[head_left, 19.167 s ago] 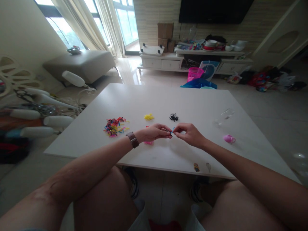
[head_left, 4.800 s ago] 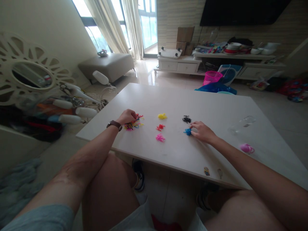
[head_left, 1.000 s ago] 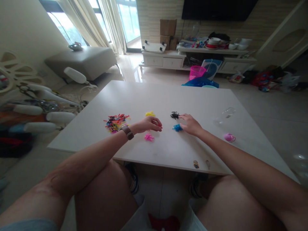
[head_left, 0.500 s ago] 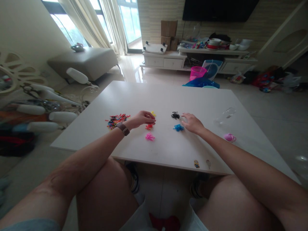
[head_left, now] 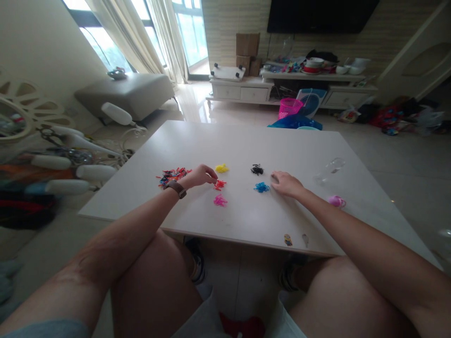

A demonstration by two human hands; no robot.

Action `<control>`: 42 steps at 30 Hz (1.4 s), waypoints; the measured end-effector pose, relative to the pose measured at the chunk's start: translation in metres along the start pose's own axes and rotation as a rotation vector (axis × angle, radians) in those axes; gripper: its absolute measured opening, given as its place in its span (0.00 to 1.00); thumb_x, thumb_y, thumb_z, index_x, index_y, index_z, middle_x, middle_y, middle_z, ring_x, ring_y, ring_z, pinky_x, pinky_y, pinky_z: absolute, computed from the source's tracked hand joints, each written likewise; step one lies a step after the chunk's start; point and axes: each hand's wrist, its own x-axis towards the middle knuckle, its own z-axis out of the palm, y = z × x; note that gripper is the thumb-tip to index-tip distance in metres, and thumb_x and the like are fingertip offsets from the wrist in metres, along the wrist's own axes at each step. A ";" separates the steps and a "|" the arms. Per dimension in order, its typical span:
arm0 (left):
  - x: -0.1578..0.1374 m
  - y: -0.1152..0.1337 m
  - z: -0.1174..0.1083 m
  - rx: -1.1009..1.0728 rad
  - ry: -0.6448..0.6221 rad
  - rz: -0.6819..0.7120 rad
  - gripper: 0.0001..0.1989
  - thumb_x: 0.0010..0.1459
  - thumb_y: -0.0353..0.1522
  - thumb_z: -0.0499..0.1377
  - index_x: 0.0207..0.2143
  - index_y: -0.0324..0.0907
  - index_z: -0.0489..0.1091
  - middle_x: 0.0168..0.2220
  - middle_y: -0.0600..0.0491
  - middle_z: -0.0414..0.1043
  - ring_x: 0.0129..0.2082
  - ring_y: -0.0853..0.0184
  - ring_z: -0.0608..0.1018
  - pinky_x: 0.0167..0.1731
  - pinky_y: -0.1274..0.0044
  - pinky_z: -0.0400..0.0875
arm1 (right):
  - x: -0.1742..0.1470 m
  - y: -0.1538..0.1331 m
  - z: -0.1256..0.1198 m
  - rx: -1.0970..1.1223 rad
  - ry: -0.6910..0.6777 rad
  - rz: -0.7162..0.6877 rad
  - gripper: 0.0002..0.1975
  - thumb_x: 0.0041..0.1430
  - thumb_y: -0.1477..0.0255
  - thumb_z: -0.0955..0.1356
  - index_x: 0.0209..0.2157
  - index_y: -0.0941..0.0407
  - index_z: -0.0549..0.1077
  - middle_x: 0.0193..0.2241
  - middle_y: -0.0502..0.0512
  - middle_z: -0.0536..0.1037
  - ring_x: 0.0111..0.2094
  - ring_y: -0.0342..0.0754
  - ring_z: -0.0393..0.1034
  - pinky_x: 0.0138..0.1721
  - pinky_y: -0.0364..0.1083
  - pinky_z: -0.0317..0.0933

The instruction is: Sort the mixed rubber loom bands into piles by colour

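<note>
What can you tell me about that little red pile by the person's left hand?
The red pile is a small loose heap of thin, rubbery-looking bands on the white table. It lies below the yellow pile and above the pink pile. The left hand rests just beside it, fingertips close; whether they touch is unclear.

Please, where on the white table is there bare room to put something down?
The far half of the white table, beyond the yellow pile and black pile, is bare. So is the near strip before the pink pile. Crowded: between left hand and right hand.
</note>
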 end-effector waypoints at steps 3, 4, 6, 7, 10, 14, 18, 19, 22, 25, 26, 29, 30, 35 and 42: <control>0.001 -0.001 0.000 0.035 -0.029 0.028 0.11 0.42 0.34 0.69 0.30 0.39 0.81 0.29 0.48 0.81 0.32 0.62 0.81 0.32 0.76 0.72 | -0.002 0.000 -0.001 -0.003 -0.001 -0.006 0.19 0.59 0.67 0.65 0.52 0.53 0.72 0.57 0.59 0.74 0.57 0.57 0.67 0.57 0.52 0.62; 0.001 0.000 0.000 0.036 -0.036 0.034 0.10 0.42 0.34 0.70 0.30 0.39 0.81 0.29 0.48 0.81 0.32 0.62 0.80 0.31 0.76 0.71 | -0.002 0.000 -0.001 -0.003 -0.002 -0.005 0.19 0.59 0.67 0.65 0.52 0.53 0.72 0.57 0.59 0.74 0.58 0.57 0.67 0.58 0.52 0.61; 0.001 0.004 -0.001 0.036 -0.046 0.039 0.10 0.42 0.34 0.70 0.29 0.39 0.81 0.29 0.48 0.81 0.31 0.63 0.80 0.29 0.77 0.70 | -0.003 -0.001 -0.002 -0.007 -0.002 -0.005 0.19 0.59 0.67 0.66 0.53 0.53 0.72 0.57 0.59 0.74 0.58 0.57 0.67 0.58 0.52 0.61; 0.000 0.005 0.000 0.038 -0.046 0.039 0.10 0.42 0.34 0.70 0.29 0.39 0.81 0.28 0.48 0.81 0.30 0.63 0.80 0.28 0.77 0.69 | -0.004 -0.002 -0.002 -0.011 -0.002 -0.006 0.20 0.59 0.67 0.65 0.53 0.53 0.72 0.58 0.59 0.74 0.58 0.57 0.67 0.58 0.52 0.61; 0.001 0.008 0.000 0.056 -0.037 0.048 0.11 0.42 0.35 0.70 0.29 0.39 0.81 0.28 0.48 0.80 0.28 0.64 0.79 0.25 0.78 0.66 | -0.005 -0.004 -0.003 -0.022 0.002 -0.016 0.20 0.59 0.67 0.65 0.54 0.54 0.72 0.59 0.60 0.73 0.58 0.58 0.67 0.57 0.53 0.62; 0.002 0.008 0.002 0.078 -0.044 0.074 0.10 0.43 0.34 0.70 0.29 0.39 0.82 0.28 0.48 0.81 0.28 0.65 0.79 0.25 0.78 0.66 | -0.005 -0.005 -0.003 -0.025 0.009 -0.026 0.21 0.59 0.68 0.65 0.54 0.55 0.72 0.59 0.61 0.72 0.58 0.58 0.66 0.58 0.53 0.62; 0.003 0.007 0.004 0.078 -0.048 0.085 0.08 0.43 0.34 0.69 0.28 0.40 0.82 0.28 0.48 0.81 0.28 0.64 0.79 0.25 0.78 0.67 | -0.005 -0.005 -0.003 -0.029 0.013 -0.026 0.19 0.59 0.68 0.66 0.52 0.53 0.72 0.57 0.60 0.75 0.57 0.57 0.67 0.57 0.52 0.62; 0.003 0.007 0.004 0.077 -0.047 0.086 0.08 0.43 0.34 0.69 0.28 0.40 0.82 0.27 0.49 0.81 0.28 0.64 0.79 0.25 0.78 0.67 | -0.005 -0.005 -0.002 -0.032 0.015 -0.025 0.19 0.59 0.68 0.66 0.52 0.53 0.72 0.57 0.60 0.75 0.57 0.57 0.67 0.56 0.52 0.63; 0.003 0.006 0.004 0.060 -0.046 0.086 0.09 0.43 0.34 0.69 0.29 0.40 0.83 0.27 0.49 0.80 0.29 0.64 0.79 0.26 0.77 0.69 | -0.004 -0.004 0.000 -0.038 0.021 -0.019 0.19 0.60 0.67 0.65 0.53 0.53 0.72 0.58 0.59 0.73 0.58 0.57 0.66 0.58 0.53 0.62; 0.004 0.005 0.003 0.047 -0.040 0.068 0.09 0.43 0.34 0.70 0.29 0.40 0.83 0.27 0.49 0.81 0.29 0.63 0.80 0.27 0.77 0.70 | -0.004 -0.004 0.001 -0.041 0.024 -0.018 0.20 0.60 0.67 0.65 0.53 0.54 0.72 0.60 0.60 0.72 0.60 0.57 0.65 0.59 0.54 0.61; 0.005 0.004 0.002 0.047 -0.038 0.064 0.09 0.43 0.34 0.70 0.29 0.40 0.83 0.27 0.49 0.81 0.29 0.63 0.80 0.27 0.77 0.70 | -0.004 -0.003 0.002 -0.042 0.023 -0.020 0.20 0.60 0.67 0.65 0.53 0.54 0.72 0.60 0.60 0.72 0.60 0.58 0.65 0.59 0.54 0.61; 0.006 0.004 0.002 0.053 -0.038 0.070 0.09 0.43 0.34 0.69 0.29 0.40 0.82 0.28 0.49 0.81 0.30 0.63 0.80 0.27 0.78 0.69 | -0.004 -0.004 0.002 -0.043 0.025 -0.022 0.20 0.60 0.67 0.65 0.53 0.55 0.72 0.60 0.61 0.72 0.60 0.59 0.65 0.58 0.55 0.62; 0.006 0.004 0.002 0.056 -0.041 0.076 0.09 0.43 0.34 0.69 0.29 0.40 0.82 0.29 0.49 0.81 0.30 0.64 0.80 0.27 0.77 0.69 | -0.004 -0.004 0.002 -0.043 0.027 -0.023 0.20 0.60 0.67 0.65 0.54 0.55 0.72 0.60 0.61 0.71 0.60 0.59 0.65 0.58 0.56 0.62; 0.004 0.005 0.002 0.068 -0.041 0.045 0.12 0.45 0.35 0.68 0.33 0.39 0.81 0.30 0.48 0.81 0.32 0.62 0.80 0.29 0.76 0.70 | -0.005 -0.007 -0.001 -0.047 0.021 -0.023 0.20 0.60 0.68 0.65 0.54 0.55 0.71 0.61 0.61 0.71 0.60 0.59 0.65 0.58 0.56 0.62; 0.005 0.006 0.001 0.153 0.000 0.120 0.16 0.41 0.36 0.70 0.35 0.39 0.81 0.32 0.49 0.78 0.31 0.65 0.77 0.29 0.77 0.69 | -0.006 -0.007 0.000 -0.053 0.022 -0.022 0.21 0.61 0.67 0.64 0.55 0.56 0.70 0.63 0.62 0.69 0.61 0.60 0.64 0.59 0.57 0.61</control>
